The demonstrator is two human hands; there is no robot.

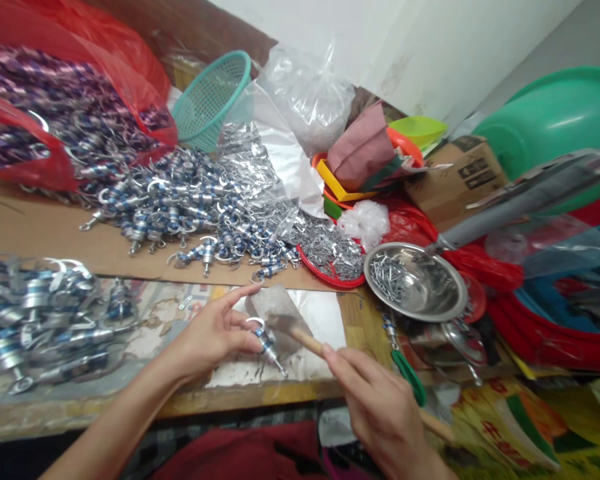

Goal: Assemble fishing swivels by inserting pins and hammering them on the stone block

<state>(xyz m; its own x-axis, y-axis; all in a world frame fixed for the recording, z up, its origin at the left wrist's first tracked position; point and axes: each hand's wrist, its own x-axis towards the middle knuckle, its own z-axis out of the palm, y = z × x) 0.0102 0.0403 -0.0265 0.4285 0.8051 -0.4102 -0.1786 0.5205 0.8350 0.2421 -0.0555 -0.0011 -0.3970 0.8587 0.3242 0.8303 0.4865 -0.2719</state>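
Observation:
My left hand (215, 331) pinches a small blue-and-silver metal swivel piece (266, 343) between thumb and fingers, holding it on a metal plate (325, 320) at the table's front edge. My right hand (380, 407) grips the wooden handle of a small hammer (280, 312), whose grey head hovers just above and behind the piece. A big heap of the same blue-and-silver pieces (190, 207) lies on cardboard behind, and another pile (45, 313) sits at the left.
A red bag (45, 113) holds purple pieces at the far left. A teal basket (213, 97), clear plastic bags, a red tray of small silver parts (330, 257), a steel bowl (445, 293) and green-handled scissors (410, 377) crowd the right side.

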